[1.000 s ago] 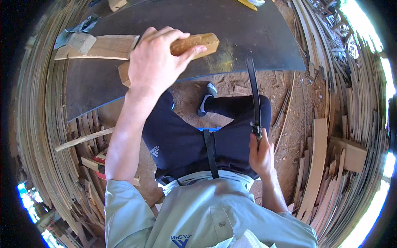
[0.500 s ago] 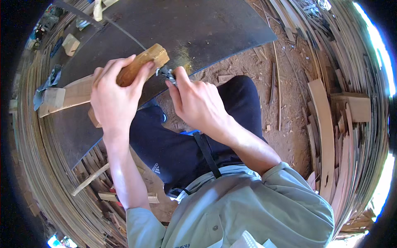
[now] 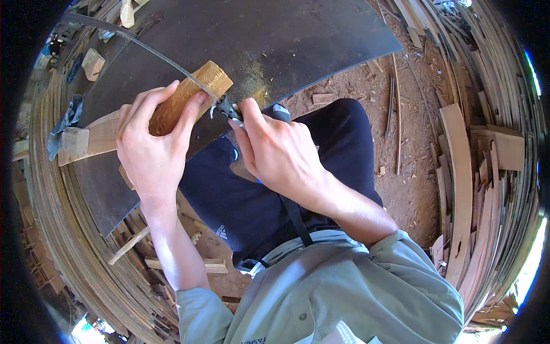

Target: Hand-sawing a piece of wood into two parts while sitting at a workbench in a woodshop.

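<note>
The left hand (image 3: 152, 137) hides the middle of the wooden block (image 3: 171, 110), and the right hand (image 3: 286, 152) covers most of the long tool's (image 3: 163, 57) grip (image 3: 227, 108). Whether that tool has teeth is too small to tell. The upper edge cuts off the table (image 3: 321, 34); the lower, the shirt (image 3: 366, 281).

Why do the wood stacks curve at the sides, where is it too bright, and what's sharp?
Head view: the stacked boards bow outward near the rim, mainly fisheye distortion, and corners go black; head view: the daylight gap at lower right is washed out white; head view: the wooden block looks fairly crisp.
</note>
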The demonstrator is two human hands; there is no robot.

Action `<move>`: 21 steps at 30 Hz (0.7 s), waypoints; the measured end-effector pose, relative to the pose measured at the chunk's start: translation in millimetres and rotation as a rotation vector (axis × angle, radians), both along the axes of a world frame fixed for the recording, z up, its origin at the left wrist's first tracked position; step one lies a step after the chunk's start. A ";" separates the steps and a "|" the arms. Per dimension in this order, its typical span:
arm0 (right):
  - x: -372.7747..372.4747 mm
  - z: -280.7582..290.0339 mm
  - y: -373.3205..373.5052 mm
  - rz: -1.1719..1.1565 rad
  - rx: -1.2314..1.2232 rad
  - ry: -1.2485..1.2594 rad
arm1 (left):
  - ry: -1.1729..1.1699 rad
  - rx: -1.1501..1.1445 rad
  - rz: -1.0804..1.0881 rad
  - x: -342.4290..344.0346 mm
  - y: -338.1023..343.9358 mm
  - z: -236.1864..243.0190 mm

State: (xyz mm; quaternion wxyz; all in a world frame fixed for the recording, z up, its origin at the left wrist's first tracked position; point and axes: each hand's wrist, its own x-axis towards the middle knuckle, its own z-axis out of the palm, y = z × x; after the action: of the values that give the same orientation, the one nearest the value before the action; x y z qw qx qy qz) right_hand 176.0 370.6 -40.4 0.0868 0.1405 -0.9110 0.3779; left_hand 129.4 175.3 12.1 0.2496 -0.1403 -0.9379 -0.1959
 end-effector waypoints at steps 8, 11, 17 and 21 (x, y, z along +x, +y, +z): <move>0.5 -4.0 1.1 0.013 -0.036 -0.003 | -0.008 -0.007 0.018 0.3 1.2 -0.1; 1.0 -4.0 1.1 0.018 -0.055 -0.002 | -0.011 0.003 0.011 0.9 1.2 1.4; 1.1 -3.7 1.3 0.025 -0.038 -0.026 | -0.011 -0.014 -0.004 0.1 1.5 2.4; 1.2 -3.8 2.1 0.020 -0.057 -0.024 | -0.009 -0.003 0.006 -0.2 2.6 2.3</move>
State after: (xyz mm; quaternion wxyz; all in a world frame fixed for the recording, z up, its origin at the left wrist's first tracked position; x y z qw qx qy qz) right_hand 177.2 372.7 -44.2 0.0759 0.1426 -0.8995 0.4061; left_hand 129.2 177.9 14.4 0.2459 -0.1372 -0.9397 -0.1943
